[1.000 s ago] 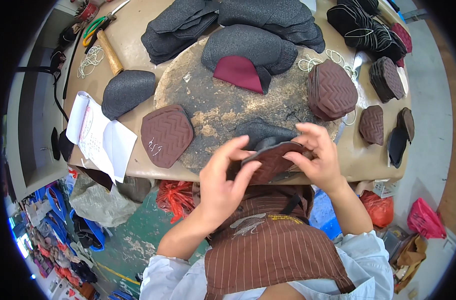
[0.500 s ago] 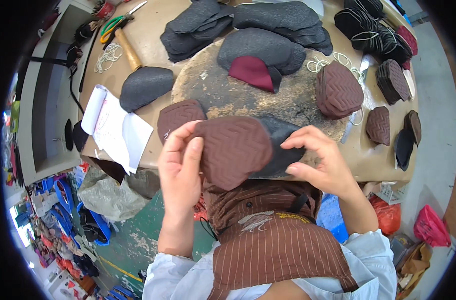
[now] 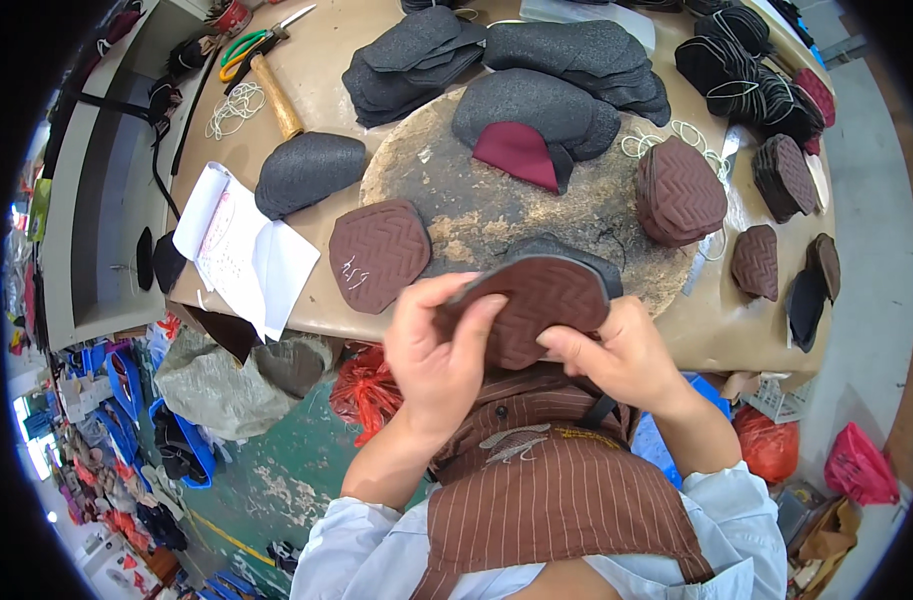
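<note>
A rounded brown piece with zigzag quilting [image 3: 554, 295] is held up over the table's front edge, bent into a curve with a dark edge along its top. My left hand [image 3: 434, 345] pinches its left side, thumb on the quilted face. At its right side my right hand [image 3: 626, 352] grips it too, thumb pressed on the face and fingers behind. A dark grey piece [image 3: 576, 254] shows just beyond it, mostly hidden. Another brown quilted piece [image 3: 379, 250], bearing white hand-drawn marks, lies left of my hands. To the right stands a stack of similar brown pieces [image 3: 680, 192].
A round worn board [image 3: 426, 185] lies mid-table, with dark grey pieces [image 3: 526, 105] and a maroon piece [image 3: 516, 153] on it. Left are white paper [image 3: 251, 250], a wooden handle [image 3: 276, 95], scissors [image 3: 251, 48] and string [image 3: 238, 110]. Tied dark bundles [image 3: 746, 75] sit far right.
My right hand has closed on the brown piece, which moved right and now bends. My left hand moved right with it, uncovering the marked brown piece. The head view shifted slightly.
</note>
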Tool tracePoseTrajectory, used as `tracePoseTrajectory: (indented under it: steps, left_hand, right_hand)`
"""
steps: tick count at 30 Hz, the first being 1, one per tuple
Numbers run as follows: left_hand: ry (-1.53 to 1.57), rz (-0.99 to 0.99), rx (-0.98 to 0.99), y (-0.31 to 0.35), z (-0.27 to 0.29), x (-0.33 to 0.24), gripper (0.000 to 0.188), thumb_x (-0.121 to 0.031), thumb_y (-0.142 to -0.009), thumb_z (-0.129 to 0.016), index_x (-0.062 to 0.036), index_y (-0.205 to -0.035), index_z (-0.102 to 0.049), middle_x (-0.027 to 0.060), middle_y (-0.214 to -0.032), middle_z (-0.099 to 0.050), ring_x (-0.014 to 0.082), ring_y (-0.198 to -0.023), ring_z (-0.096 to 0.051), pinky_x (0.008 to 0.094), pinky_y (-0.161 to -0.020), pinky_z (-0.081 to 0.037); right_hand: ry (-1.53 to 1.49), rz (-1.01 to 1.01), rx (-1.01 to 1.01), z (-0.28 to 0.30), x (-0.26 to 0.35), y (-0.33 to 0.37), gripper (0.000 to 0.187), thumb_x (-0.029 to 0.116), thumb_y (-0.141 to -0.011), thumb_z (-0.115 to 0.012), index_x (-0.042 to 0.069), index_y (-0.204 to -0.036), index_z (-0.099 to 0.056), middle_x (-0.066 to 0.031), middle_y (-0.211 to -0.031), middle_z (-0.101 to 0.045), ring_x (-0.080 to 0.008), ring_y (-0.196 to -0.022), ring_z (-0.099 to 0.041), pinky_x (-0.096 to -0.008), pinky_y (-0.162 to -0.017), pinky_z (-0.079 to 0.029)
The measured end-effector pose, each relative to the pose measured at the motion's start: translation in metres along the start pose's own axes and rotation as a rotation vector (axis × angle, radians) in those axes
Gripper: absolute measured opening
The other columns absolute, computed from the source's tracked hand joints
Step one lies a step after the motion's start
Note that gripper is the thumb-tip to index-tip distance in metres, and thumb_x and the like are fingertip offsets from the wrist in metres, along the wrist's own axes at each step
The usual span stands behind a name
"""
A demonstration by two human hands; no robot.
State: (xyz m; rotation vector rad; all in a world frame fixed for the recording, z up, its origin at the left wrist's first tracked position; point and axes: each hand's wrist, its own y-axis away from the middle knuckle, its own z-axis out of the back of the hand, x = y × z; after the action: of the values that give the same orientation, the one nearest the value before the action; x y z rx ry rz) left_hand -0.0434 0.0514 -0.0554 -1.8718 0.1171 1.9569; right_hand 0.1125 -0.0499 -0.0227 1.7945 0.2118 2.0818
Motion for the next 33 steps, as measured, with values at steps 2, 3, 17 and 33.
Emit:
tracePoseTrajectory:
  steps: [2,3,17,33]
  left_hand:
    - [-0.303,-0.010,-0.247,-0.024,0.019,-0.002,0.019,-0.004,-0.087,-0.064,0.0027,-0.104,-0.058,0.0086,-0.101,-0.060,0.0157,-0.094,-0.057,0.0307,-0.086,-0.046]
    - [-0.245,0.071,-0.308,-0.045,0.036,-0.005,0.022,-0.007,-0.091,-0.059,0.0039,-0.110,-0.056,0.0092,-0.105,-0.060,0.0159,-0.096,-0.058,0.0306,-0.088,-0.046]
    - [-0.704,-0.475,0.489,0.059,0.000,0.003,0.069,-0.026,-0.068,-0.082,-0.0034,-0.126,-0.051,0.0224,-0.133,-0.034,0.0379,-0.121,-0.037,0.0469,-0.097,-0.035]
    - [-0.567,-0.186,0.315,0.002,-0.017,0.032,0.061,0.000,-0.075,-0.070,-0.0117,-0.131,-0.050,0.0003,-0.098,-0.063,0.0110,-0.069,-0.054,0.0293,-0.080,-0.033]
  right_hand:
    - [0.275,0.152,-0.131,0.013,-0.009,0.006,0.010,0.011,-0.084,-0.068,0.003,-0.079,-0.069,-0.0073,-0.066,-0.063,-0.0107,-0.060,-0.057,-0.0264,-0.056,-0.045]
    - [0.292,0.173,-0.211,0.029,-0.007,0.010,0.009,0.010,-0.084,-0.067,0.001,-0.081,-0.068,-0.0063,-0.070,-0.065,-0.0107,-0.064,-0.060,-0.0261,-0.059,-0.047]
    - [1.018,0.240,-0.701,0.135,-0.025,-0.033,0.042,0.011,-0.078,-0.071,0.000,-0.117,-0.057,-0.0153,-0.098,-0.057,-0.0304,-0.092,-0.057,-0.0361,-0.082,-0.045]
    - [0.279,0.351,-0.693,0.115,-0.011,0.009,0.015,0.000,-0.081,-0.068,-0.004,-0.095,-0.064,-0.0032,-0.087,-0.064,-0.0096,-0.080,-0.058,-0.0229,-0.075,-0.046]
